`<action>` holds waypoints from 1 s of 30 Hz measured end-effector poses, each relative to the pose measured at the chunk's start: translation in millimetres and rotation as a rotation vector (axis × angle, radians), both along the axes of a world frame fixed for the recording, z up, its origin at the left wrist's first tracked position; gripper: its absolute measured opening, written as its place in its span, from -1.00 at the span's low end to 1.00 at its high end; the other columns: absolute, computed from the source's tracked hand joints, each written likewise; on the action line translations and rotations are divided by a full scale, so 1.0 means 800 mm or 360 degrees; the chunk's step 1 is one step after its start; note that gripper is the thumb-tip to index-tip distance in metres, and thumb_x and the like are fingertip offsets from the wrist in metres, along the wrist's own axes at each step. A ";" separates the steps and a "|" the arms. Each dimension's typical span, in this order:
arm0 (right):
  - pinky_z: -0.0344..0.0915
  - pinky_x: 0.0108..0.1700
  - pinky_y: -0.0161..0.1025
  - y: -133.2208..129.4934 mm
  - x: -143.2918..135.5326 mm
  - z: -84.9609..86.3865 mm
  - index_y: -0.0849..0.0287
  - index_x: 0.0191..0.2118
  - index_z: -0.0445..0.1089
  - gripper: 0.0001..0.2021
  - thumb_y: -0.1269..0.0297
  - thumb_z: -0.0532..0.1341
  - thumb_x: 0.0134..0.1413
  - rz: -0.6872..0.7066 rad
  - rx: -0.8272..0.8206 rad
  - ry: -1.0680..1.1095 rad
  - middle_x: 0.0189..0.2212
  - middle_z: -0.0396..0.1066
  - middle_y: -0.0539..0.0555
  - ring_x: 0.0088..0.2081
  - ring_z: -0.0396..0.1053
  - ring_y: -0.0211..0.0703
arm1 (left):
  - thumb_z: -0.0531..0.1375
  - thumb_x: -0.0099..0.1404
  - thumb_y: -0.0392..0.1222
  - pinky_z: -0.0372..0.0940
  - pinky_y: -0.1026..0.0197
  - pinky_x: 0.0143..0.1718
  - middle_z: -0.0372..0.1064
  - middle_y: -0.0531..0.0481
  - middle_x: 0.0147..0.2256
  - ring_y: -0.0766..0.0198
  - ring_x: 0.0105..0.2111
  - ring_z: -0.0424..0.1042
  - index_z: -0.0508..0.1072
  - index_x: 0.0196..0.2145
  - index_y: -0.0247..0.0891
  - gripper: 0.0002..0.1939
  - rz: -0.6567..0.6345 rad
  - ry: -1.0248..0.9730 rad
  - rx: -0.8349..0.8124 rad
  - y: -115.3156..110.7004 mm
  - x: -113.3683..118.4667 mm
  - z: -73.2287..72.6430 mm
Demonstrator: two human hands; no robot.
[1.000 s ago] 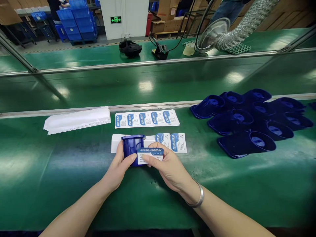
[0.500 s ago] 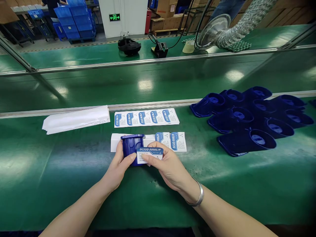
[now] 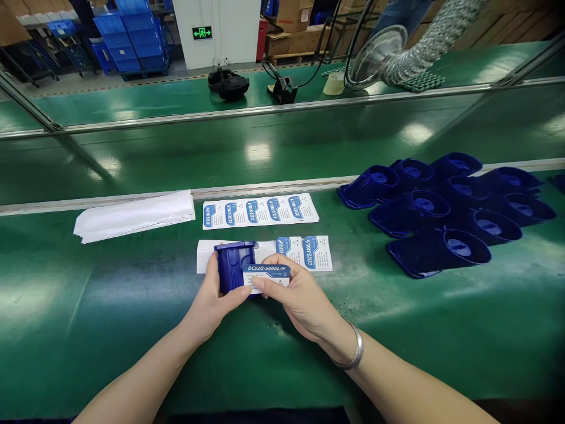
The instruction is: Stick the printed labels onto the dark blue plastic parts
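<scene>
My left hand (image 3: pixel 210 303) is wrapped round a dark blue plastic housing (image 3: pixel 235 265), its thumb at the lower left corner of a label. That blue and white label (image 3: pixel 266 274), printed DC52Q-5000L/H, lies against the right part of the housing. My right hand (image 3: pixel 296 290) pinches the label, with the thumb across its face and the other fingers behind. Whether the label is stuck down along its whole width I cannot tell. Just behind my hands lies a partly used label strip (image 3: pixel 316 253), and beyond it a stack of full label sheets (image 3: pixel 260 211).
White paper strips (image 3: pixel 135 216) are piled at the left. Several more blue housings (image 3: pixel 426 250) stand grouped at the right. A metal rail (image 3: pixel 247 112) crosses behind the green bench. Past it are a soldering iron stand (image 3: pixel 282 88), a black object (image 3: pixel 228 84) and a silver duct (image 3: pixel 430 44).
My left thumb has slid a little to the right and down along the label's lower edge. The label and housing keep nearly the same place; the whole view has shifted slightly.
</scene>
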State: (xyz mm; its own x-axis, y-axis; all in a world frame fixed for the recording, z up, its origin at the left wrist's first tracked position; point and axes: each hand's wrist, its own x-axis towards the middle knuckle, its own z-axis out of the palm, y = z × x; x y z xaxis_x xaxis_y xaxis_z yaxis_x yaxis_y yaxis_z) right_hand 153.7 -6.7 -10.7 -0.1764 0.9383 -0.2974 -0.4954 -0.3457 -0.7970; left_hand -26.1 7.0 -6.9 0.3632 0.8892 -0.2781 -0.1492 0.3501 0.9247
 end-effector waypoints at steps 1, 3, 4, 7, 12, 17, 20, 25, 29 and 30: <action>0.29 -0.25 -0.30 0.000 0.000 0.000 0.16 -0.29 0.44 -0.61 0.14 0.61 -0.10 -0.0003 -0.0001 0.0000 -0.39 0.44 -0.02 -0.35 0.32 -0.22 | 0.34 0.29 -0.10 0.16 -0.04 0.31 0.17 -0.10 0.33 -0.08 0.33 0.15 0.08 0.35 -0.04 -0.23 -0.0005 0.0003 -0.0001 0.000 0.000 0.000; 0.29 -0.25 -0.29 0.000 -0.001 -0.001 0.16 -0.30 0.44 -0.61 0.14 0.61 -0.11 -0.0009 -0.0007 0.0001 -0.40 0.44 -0.03 -0.35 0.32 -0.21 | 0.34 0.29 -0.10 0.16 -0.06 0.31 0.17 -0.10 0.33 -0.09 0.34 0.14 0.09 0.34 -0.04 -0.23 -0.0020 0.0010 -0.0001 0.001 0.000 0.000; 0.29 -0.24 -0.29 -0.001 -0.001 -0.001 0.16 -0.29 0.44 -0.60 0.14 0.61 -0.11 -0.0011 -0.0011 0.0000 -0.39 0.44 -0.02 -0.35 0.33 -0.21 | 0.34 0.29 -0.10 0.16 -0.06 0.31 0.17 -0.10 0.33 -0.10 0.34 0.14 0.09 0.34 -0.04 -0.22 -0.0026 0.0011 0.0002 0.001 0.000 0.000; 0.29 -0.23 -0.28 -0.001 -0.001 -0.002 0.16 -0.29 0.45 -0.60 0.13 0.61 -0.11 -0.0012 -0.0008 -0.0004 -0.38 0.44 -0.02 -0.33 0.33 -0.19 | 0.35 0.28 -0.10 0.15 -0.07 0.32 0.18 -0.10 0.32 -0.09 0.34 0.14 0.08 0.35 -0.03 -0.21 -0.0030 -0.0006 0.0016 0.002 0.000 0.000; 0.30 -0.23 -0.27 -0.001 -0.002 -0.004 0.15 -0.29 0.46 -0.62 0.15 0.60 -0.11 -0.0025 -0.0012 -0.0008 -0.38 0.44 -0.01 -0.33 0.33 -0.19 | 0.36 0.26 -0.09 0.14 -0.12 0.32 0.22 -0.10 0.30 -0.12 0.32 0.17 0.11 0.35 0.00 -0.20 -0.0017 -0.0004 0.0014 0.002 0.001 0.000; 0.30 -0.24 -0.28 -0.001 -0.001 -0.006 0.15 -0.30 0.46 -0.64 0.17 0.59 -0.09 -0.0044 0.0002 -0.0007 -0.39 0.44 -0.03 -0.34 0.33 -0.20 | 0.37 0.26 -0.10 0.12 -0.11 0.33 0.23 -0.08 0.30 -0.10 0.33 0.16 0.11 0.35 0.02 -0.19 0.0015 -0.0002 0.0019 0.000 0.000 -0.003; 0.29 -0.24 -0.30 -0.001 0.000 -0.007 0.15 -0.30 0.46 -0.65 0.19 0.59 -0.08 -0.0046 0.0002 0.0009 -0.40 0.44 -0.04 -0.35 0.33 -0.22 | 0.35 0.28 -0.12 0.13 -0.07 0.33 0.22 -0.07 0.31 -0.06 0.33 0.17 0.11 0.35 0.02 -0.23 -0.0003 -0.0011 0.0043 0.000 0.000 -0.004; 0.31 -0.23 -0.28 -0.001 -0.001 -0.004 0.15 -0.29 0.47 -0.64 0.17 0.60 -0.11 -0.0047 -0.0012 0.0006 -0.39 0.45 -0.03 -0.34 0.35 -0.20 | 0.34 0.30 -0.12 0.14 -0.07 0.34 0.19 -0.08 0.33 -0.07 0.34 0.15 0.10 0.34 -0.01 -0.25 -0.0032 0.0013 0.0042 0.001 0.000 0.000; 0.33 -0.21 -0.26 -0.001 -0.002 -0.002 0.14 -0.29 0.48 -0.63 0.16 0.60 -0.12 -0.0059 -0.0017 0.0000 -0.38 0.46 -0.03 -0.33 0.37 -0.19 | 0.36 0.26 -0.09 0.13 -0.12 0.34 0.22 -0.10 0.30 -0.11 0.33 0.16 0.04 0.38 0.01 -0.15 -0.0013 0.0043 0.0037 0.001 0.000 0.001; 0.34 -0.19 -0.25 -0.001 -0.002 -0.002 0.14 -0.28 0.48 -0.63 0.15 0.60 -0.12 -0.0058 -0.0019 0.0001 -0.36 0.47 -0.02 -0.31 0.39 -0.17 | 0.37 0.26 -0.08 0.14 -0.13 0.33 0.23 -0.10 0.30 -0.12 0.32 0.17 0.02 0.39 0.02 -0.13 -0.0011 0.0046 0.0035 0.001 0.000 0.001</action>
